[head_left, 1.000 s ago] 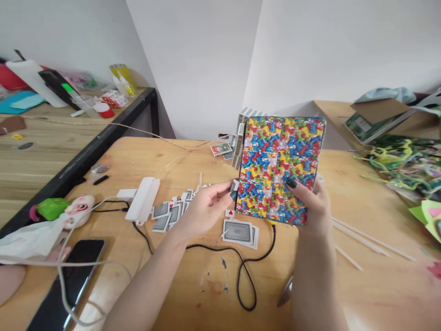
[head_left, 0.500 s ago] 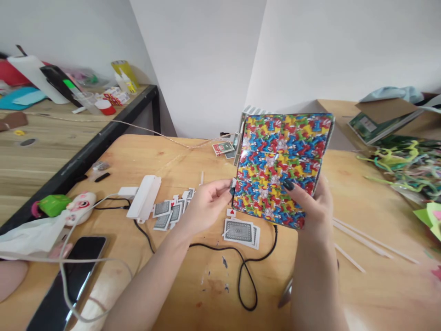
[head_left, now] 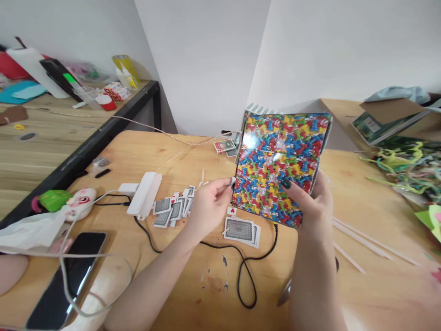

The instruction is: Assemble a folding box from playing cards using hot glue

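A square board of brightly patterned cards [head_left: 279,161] in red, blue and yellow is held upright above the wooden table [head_left: 193,151]. My right hand [head_left: 312,202] grips its lower right part, thumb on the front face. My left hand [head_left: 210,207] pinches a small playing card [head_left: 233,182] against the board's lower left edge. Below the hands, a small stack of grey-backed cards [head_left: 241,230] lies on the table, with a heart card [head_left: 232,211] beside it. More small cards [head_left: 174,209] are spread out to the left.
A black cable [head_left: 241,271] loops in front of me. A white charger block [head_left: 144,200], a phone [head_left: 65,276], a pink toy [head_left: 81,202] and a white bag [head_left: 31,232] lie at the left. White sticks [head_left: 361,243] and green pipe cleaners [head_left: 406,170] are at the right. Card boxes [head_left: 223,146] sit behind.
The board has tilted slightly and shifted a little up and to the right in my right hand. My left hand stays pinched at its lower left edge.
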A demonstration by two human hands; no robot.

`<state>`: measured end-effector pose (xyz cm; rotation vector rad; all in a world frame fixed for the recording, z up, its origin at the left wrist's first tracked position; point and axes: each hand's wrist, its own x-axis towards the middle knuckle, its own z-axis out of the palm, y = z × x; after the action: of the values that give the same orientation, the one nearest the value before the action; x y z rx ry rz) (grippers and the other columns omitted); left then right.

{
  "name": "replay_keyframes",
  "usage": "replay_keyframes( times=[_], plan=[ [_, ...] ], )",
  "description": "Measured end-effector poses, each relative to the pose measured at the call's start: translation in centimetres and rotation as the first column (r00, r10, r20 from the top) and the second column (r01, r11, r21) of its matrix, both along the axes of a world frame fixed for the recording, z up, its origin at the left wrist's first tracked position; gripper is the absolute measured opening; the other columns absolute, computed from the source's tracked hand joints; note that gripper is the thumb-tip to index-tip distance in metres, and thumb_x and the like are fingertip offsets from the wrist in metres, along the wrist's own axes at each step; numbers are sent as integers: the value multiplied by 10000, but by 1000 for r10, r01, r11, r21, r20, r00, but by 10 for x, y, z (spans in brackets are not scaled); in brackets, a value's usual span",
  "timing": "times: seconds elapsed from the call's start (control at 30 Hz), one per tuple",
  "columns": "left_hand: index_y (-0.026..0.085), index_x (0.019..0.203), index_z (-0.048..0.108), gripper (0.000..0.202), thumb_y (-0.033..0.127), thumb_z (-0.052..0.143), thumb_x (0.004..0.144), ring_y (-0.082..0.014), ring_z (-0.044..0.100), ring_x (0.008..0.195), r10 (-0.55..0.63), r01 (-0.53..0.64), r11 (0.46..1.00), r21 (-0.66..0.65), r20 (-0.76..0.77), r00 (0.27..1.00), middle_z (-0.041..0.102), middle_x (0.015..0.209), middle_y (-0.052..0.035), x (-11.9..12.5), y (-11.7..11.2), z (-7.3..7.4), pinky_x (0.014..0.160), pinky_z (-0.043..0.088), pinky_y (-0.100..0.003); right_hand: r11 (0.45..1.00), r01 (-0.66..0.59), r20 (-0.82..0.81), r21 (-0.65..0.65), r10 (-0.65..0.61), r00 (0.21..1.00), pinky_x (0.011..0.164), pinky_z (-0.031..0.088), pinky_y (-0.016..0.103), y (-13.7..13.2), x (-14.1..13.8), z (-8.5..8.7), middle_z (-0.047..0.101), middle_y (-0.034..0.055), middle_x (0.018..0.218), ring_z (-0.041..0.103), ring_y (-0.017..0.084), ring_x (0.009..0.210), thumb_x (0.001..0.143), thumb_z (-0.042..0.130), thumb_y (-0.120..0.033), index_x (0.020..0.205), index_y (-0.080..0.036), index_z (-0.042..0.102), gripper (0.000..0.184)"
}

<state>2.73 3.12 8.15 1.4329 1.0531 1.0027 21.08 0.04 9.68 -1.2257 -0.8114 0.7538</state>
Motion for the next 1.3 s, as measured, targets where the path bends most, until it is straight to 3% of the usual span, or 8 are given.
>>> replay_keyframes(
  times=[0.1, 0.2, 0.47, 0.83, 1.03, 1.13, 1.3],
  plan=[
    [155, 1121, 688, 337, 232, 471, 874, -189, 684, 813, 62, -44, 993, 113, -156, 986, 746, 944, -77, -1, -3, 0, 727, 520, -272, 1000, 0, -70, 20, 1, 998, 841, 538, 499, 0, -1, 2, 676, 50, 1055, 656, 293, 957, 587, 812, -326, 1122, -244, 608, 578],
    [151, 1139, 681, 353, 251, 454, 888, -183, 667, 747, 71, -44, 990, 135, -203, 977, 735, 830, -66, -2, -5, 1, 683, 509, -270, 999, -7, -106, 35, 11, 994, 832, 545, 492, -1, 0, 3, 690, 37, 1046, 665, 284, 930, 590, 810, -308, 1115, -268, 604, 565],
    [139, 1015, 731, 304, 326, 542, 866, -136, 602, 697, -6, 7, 1000, -7, 58, 998, 705, 790, -48, 1, -1, 0, 644, 479, -225, 1000, -11, -110, 29, 14, 994, 747, 577, 483, -2, 6, 3, 701, 28, 997, 671, 287, 871, 589, 806, -303, 1024, -286, 645, 463],
    [149, 898, 761, 224, 219, 586, 777, -112, 598, 610, 28, -24, 997, -73, 66, 997, 702, 684, -25, -1, -1, 0, 569, 460, -188, 1000, -30, -68, 8, 30, 997, 829, 543, 527, -2, 7, -1, 684, 35, 1049, 662, 303, 936, 581, 813, -304, 1104, -288, 606, 562],
    [144, 764, 758, 186, 220, 589, 771, -112, 610, 601, 49, -46, 998, -42, 69, 996, 691, 642, -12, -1, -1, -1, 588, 473, -189, 1000, 18, 84, -19, -16, 996, 848, 524, 515, -11, -3, 8, 627, 64, 1164, 634, 296, 992, 564, 822, -332, 1219, -283, 545, 713],
    [147, 708, 760, 186, 223, 599, 764, -101, 592, 573, 81, -79, 996, -37, 68, 994, 686, 627, -6, 0, 1, -1, 565, 458, -183, 998, 42, 164, 38, -48, 985, 842, 512, 487, -15, -10, 13, 592, 64, 1219, 610, 279, 992, 554, 811, -303, 1243, -303, 526, 745],
    [162, 724, 781, 142, 201, 645, 708, -95, 570, 502, 110, -80, 982, -169, 175, 978, 666, 548, 11, -3, 7, 3, 507, 458, -183, 993, 12, 178, 120, -33, 983, 878, 490, 467, -15, -16, 16, 556, 55, 1256, 592, 260, 999, 566, 791, -272, 1245, -315, 521, 732]
  ],
)
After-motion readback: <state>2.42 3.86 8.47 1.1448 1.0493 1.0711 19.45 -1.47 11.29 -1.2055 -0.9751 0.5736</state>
